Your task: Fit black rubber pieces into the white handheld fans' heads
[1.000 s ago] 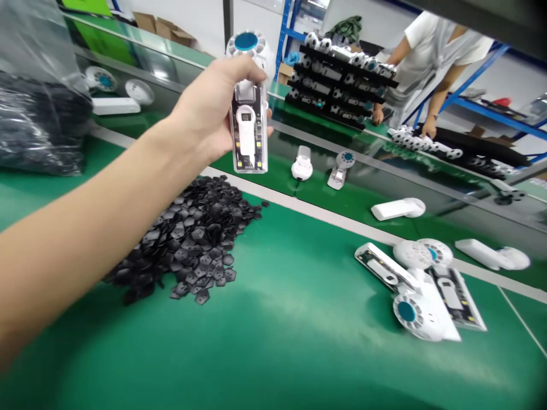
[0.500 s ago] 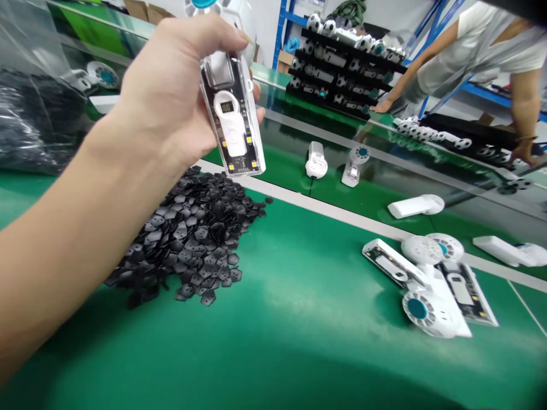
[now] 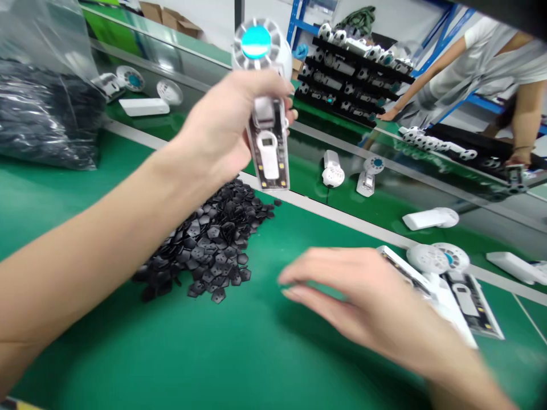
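Firstly, left hand [image 3: 228, 125]: closed around the neck of one white device [image 3: 270, 159], thumb across the front, other fingers behind. Device raised above the green table [image 3: 213, 353], round head with blue centre uppermost, clear-fronted handle hanging down. Handling note, by judgement: a steady neck grip, fingertips off the clear front, should leave the small display readable and the cover unsmudged; hard squeezing seems needless. Right hand [image 3: 363, 290]: blurred, half open, thumb and fingers apart, no item visible between them; best kept off the handle's face. Below the left wrist in view: loose pile of black pentagonal pieces [image 3: 217, 245]. Partly hidden by the right hand: similar devices [image 3: 448, 299], overlapping. Far left: clear bag [image 3: 43, 34], dark contents. Beyond the pale strip [image 3: 333, 213]: more white devices [image 3: 431, 218]. Upper right: co-worker [image 3: 453, 85], light clothing.
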{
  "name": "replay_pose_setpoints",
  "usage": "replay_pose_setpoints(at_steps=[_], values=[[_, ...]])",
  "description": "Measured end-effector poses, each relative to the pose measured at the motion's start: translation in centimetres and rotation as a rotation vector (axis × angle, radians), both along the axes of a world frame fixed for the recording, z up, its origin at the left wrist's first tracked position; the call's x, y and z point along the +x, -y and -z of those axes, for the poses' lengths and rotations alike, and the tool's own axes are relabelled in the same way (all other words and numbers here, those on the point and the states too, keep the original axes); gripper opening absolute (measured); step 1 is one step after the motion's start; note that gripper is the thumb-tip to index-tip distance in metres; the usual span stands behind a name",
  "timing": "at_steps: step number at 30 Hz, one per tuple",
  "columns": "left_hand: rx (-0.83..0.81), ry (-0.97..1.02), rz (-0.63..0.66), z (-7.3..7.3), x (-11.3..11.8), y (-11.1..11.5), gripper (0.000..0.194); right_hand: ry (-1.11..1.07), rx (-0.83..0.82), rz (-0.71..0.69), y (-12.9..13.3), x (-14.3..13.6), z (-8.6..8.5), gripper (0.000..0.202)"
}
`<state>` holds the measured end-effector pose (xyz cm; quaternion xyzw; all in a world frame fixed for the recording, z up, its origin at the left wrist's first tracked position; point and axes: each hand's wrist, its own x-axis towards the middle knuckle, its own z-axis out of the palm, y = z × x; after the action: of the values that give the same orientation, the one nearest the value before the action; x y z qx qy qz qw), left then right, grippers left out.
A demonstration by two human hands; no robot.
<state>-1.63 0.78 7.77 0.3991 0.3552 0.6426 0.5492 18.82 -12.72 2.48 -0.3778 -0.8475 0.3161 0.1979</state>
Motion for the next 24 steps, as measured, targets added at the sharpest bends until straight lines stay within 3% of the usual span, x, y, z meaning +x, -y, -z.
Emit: replay_pose_setpoints(at_steps=[3, 6, 10, 13, 17, 20, 24], values=[[-0.072, -0.036, 0.053, 0.9, 1.0, 0.4, 0.021, 0.251, 0.195, -0.195, -1.4, -2.4, 3.4, 0.014], [-0.1, -0.03, 0.13, 1.9, 1.7, 0.7, 0.015, 0.331, 0.468, -0.228, -1.7, -3.9, 6.3, 0.012], [-0.039, 0.053, 0.212, 3.4, 1.9, 0.7, 0.019, 0.236, 0.78, -0.163, -1.1, -4.7, 8.1, 0.021], [-0.045, 0.072, 0.264, 4.4, 2.1, 0.4, 0.024, 0.201, 0.888, -0.15, -0.9, -5.4, 8.6, 0.029], [-0.07, 0.043, 0.344, 5.7, 2.6, 0.3, 0.029, 0.226, 0.895, -0.171, -1.4, -5.3, 7.5, 0.027], [-0.11, 0.003, 0.337, 6.4, 3.2, 0.7, 0.032, 0.378, 0.777, -0.181, -1.5, -3.0, 4.4, 0.026], [-0.13, -0.113, 0.35, 6.8, 3.9, 1.6, 0.043, 0.661, 0.542, -0.086, -1.0, 1.1, 1.0, 0.032]])
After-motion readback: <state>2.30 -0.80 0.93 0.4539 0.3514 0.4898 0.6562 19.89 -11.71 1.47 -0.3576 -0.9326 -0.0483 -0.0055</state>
